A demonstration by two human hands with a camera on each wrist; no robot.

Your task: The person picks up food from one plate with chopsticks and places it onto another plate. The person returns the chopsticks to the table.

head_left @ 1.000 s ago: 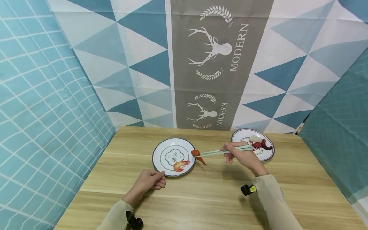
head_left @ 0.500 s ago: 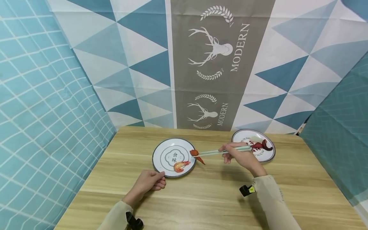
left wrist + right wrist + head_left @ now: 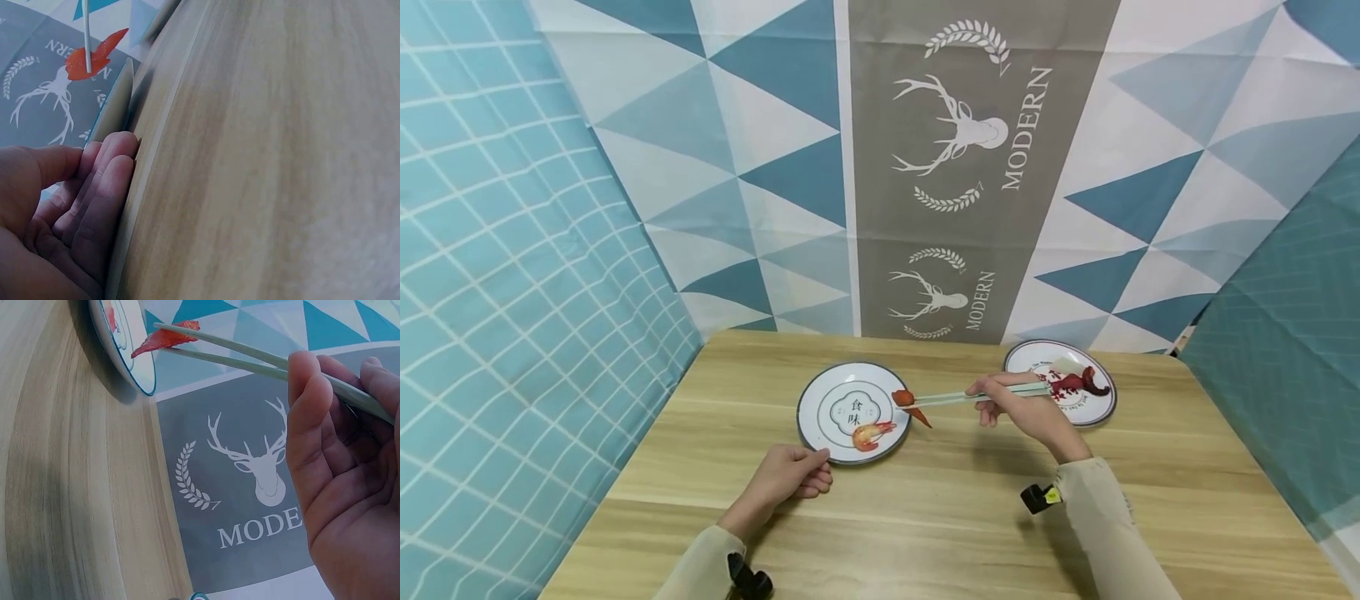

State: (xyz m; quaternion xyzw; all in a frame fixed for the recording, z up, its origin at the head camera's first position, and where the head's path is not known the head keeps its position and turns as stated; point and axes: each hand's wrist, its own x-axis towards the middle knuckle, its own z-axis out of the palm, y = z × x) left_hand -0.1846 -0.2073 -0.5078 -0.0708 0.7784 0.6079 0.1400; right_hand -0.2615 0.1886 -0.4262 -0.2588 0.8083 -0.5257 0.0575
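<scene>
My left hand pinches the near-left rim of a white plate with a dark blue edge, thumb on top and fingers below. A cooked shrimp lies on that plate. In my right hand is a pair of pale green chopsticks. Their tips grip an orange-red, claw-shaped piece of food, raised at the plate's right rim in the head view. The left wrist view shows this orange-red piece hanging above the plate's edge, a chopstick in front of it.
A second plate stands at the back right, bearing a dark red, curled tentacle-like piece and a pale piece. My right forearm reaches across in front of it. Patterned cloth hangs behind the wooden table.
My right hand has shifted slightly left, carrying the orange-red piece a little further over the plate's right rim. The left hand and its plate have stayed put.
</scene>
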